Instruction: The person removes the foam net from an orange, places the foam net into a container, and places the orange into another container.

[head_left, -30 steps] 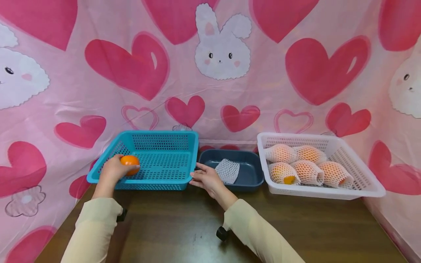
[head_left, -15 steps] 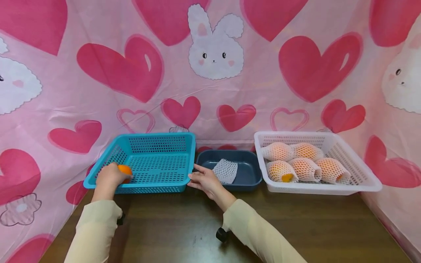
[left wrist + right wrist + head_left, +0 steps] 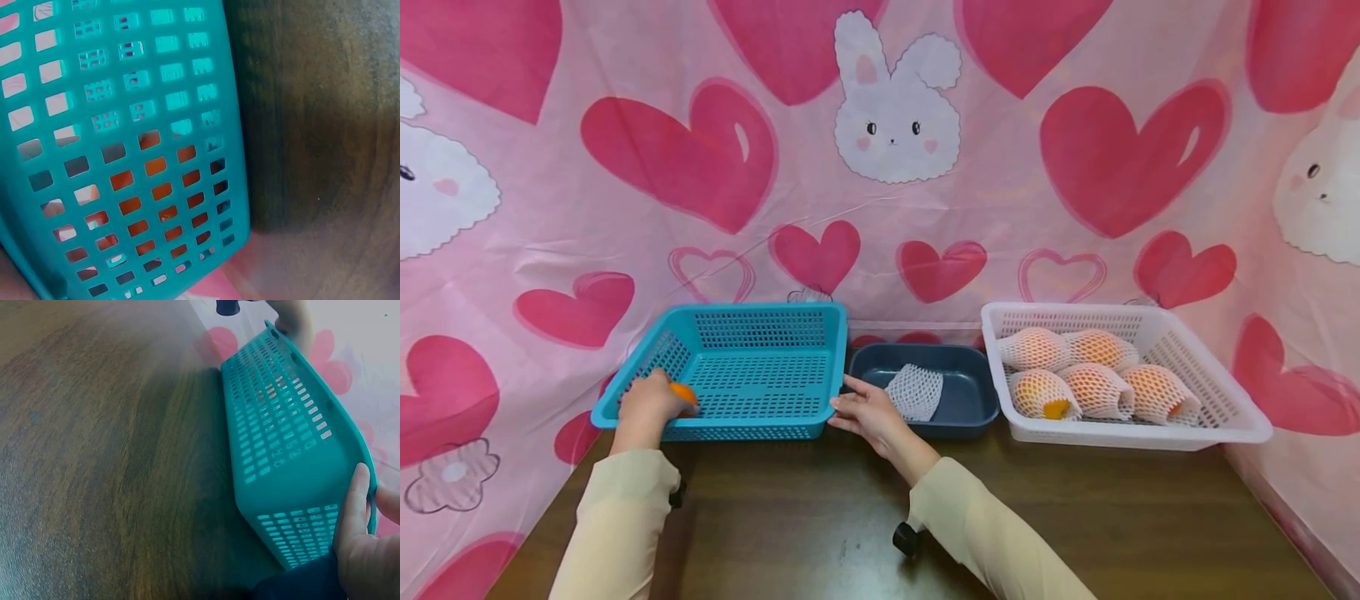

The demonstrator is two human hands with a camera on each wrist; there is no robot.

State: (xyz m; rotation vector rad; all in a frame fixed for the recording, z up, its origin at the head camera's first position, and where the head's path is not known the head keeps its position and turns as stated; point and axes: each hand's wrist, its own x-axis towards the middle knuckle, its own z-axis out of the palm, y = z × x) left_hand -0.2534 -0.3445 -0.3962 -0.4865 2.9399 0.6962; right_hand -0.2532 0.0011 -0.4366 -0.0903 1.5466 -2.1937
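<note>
At the near left corner of the teal plastic basket (image 3: 760, 387), my left hand (image 3: 646, 404) reaches inside with its fingers around an orange (image 3: 684, 395). Most of that fruit is hidden behind the hand; in the left wrist view, orange skin shows through the holes of the basket wall (image 3: 134, 94). My right hand (image 3: 872, 417) holds the basket's right rim near its front corner. In the right wrist view, the fingers (image 3: 356, 500) lie along the outside of the wall, with the thumb across the rim.
Right of the teal basket stands a dark blue tray (image 3: 966, 387) with a white foam net sleeve (image 3: 916, 392) in it. Farther right, a white basket (image 3: 1217, 408) bears several net-wrapped fruits (image 3: 1101, 390). A pink patterned cloth (image 3: 940, 208) hangs behind the wooden table (image 3: 790, 517).
My left hand has carried the orange left and lower, into the basket's near left corner, where less of it shows. The right hand stays at the rim. The head view shifted slightly.
</note>
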